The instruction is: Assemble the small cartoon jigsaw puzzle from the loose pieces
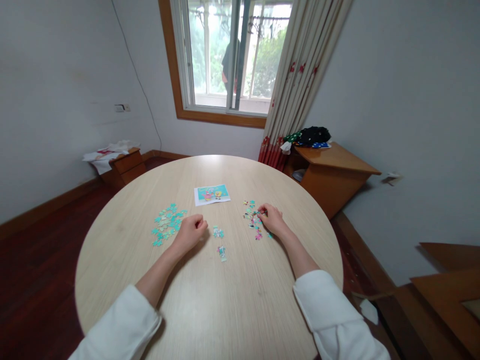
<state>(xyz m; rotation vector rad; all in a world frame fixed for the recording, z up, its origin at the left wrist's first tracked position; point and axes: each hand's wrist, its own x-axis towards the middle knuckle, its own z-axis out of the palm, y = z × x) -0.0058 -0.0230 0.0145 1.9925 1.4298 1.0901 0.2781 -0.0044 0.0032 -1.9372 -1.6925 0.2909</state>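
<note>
Fingers (264, 212) of right hand (272, 219) touch colourful puzzle pieces (253, 219); left hand (192, 231) fisted.

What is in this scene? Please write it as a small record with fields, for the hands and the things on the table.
left hand: closed in a fist, resting on the round table, beside the teal pieces
right hand: on the mixed-colour pieces, fingers touching them
between hands: two small joined clusters
farther back: reference picture, lying flat
background: window, curtain, wooden cabinet
</note>
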